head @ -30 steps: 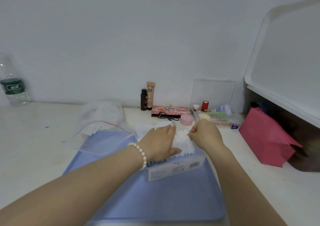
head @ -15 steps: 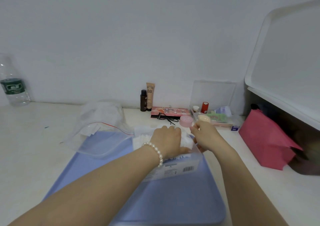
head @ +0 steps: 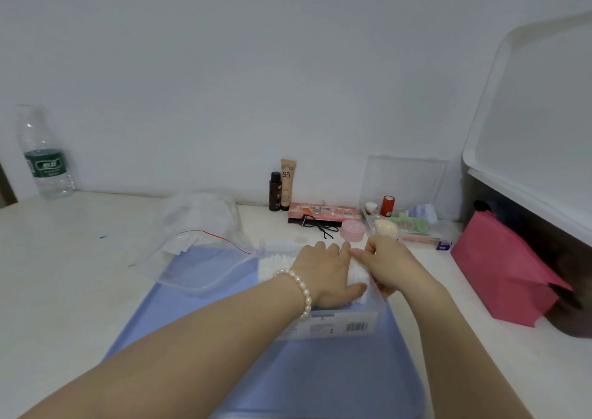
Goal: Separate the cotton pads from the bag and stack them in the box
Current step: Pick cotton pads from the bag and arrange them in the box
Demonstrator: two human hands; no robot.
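Most of the cotton pads [head: 276, 264] hidden from us under the left hand [head: 325, 276], right hand [head: 386, 263] fingertips out of our sight, box [head: 339, 324] label print too small to read, blue tray [head: 320, 380] cut off at bottom edge, dark thing behind pink bag [head: 503, 274] unclear to us.

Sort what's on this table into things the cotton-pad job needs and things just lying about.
Job: cotton pads, clear box, zip bag, left hand, right hand.
Lying about: water bottle, BB tube, palette, pink jar, red pouch.
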